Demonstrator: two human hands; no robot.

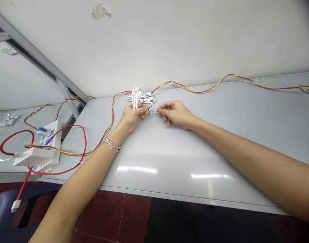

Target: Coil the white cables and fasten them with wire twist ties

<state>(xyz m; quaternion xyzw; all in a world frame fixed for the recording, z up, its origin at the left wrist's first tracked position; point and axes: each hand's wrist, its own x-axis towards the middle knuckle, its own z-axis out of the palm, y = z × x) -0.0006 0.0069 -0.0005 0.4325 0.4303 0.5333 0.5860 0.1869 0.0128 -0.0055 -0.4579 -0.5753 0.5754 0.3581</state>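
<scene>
My left hand (134,116) is closed around a coiled bundle of white cable (135,97), whose loops stand up above the fingers. A thin, bent black twist tie (151,108) extends from the left fingertips toward the right. My right hand (173,113) pinches at its right end with thumb and forefinger, the other fingers curled loosely. Just behind the left hand, more coiled white cables (148,98) lie on the grey table (174,148) by the wall.
On the left sits a white power strip (57,135) with a blue-and-white plug (43,131) and a white adapter (35,157). A red cable (85,141) loops beside it. Twisted red-yellow wire (202,91) runs along the wall. Another white cable coil (9,119) lies far left, past a metal frame (68,98).
</scene>
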